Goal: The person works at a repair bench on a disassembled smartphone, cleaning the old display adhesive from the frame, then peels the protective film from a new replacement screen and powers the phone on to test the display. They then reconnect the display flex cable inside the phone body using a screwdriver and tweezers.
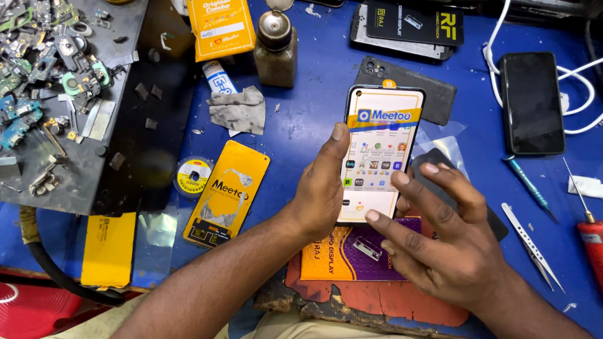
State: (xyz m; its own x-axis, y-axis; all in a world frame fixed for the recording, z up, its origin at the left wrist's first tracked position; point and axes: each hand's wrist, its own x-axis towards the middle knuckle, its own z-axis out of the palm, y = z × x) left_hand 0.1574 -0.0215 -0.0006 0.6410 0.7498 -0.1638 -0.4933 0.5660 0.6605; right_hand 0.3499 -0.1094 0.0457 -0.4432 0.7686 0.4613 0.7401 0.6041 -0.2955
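My left hand [320,188] grips a phone display [382,150] by its left edge, thumb lying along the side. The display is upright over the blue work mat [308,119], its white protective film with yellow trim and printed icons facing me. My right hand [440,238] hovers at the display's lower right with fingers spread, the fingertips touching the film's bottom edge. Under my hands lies an orange and purple display box [352,254]. A dark phone back cover [433,94] rests behind the display.
A black phone [532,103] with a white cable [581,81] lies at right, beside a screwdriver [529,186], tweezers [532,246] and a red tool [592,242]. A brown bottle [276,47], a yellow film sheet [226,194], a tape roll [193,176] and a tray of phone parts [56,94] sit left.
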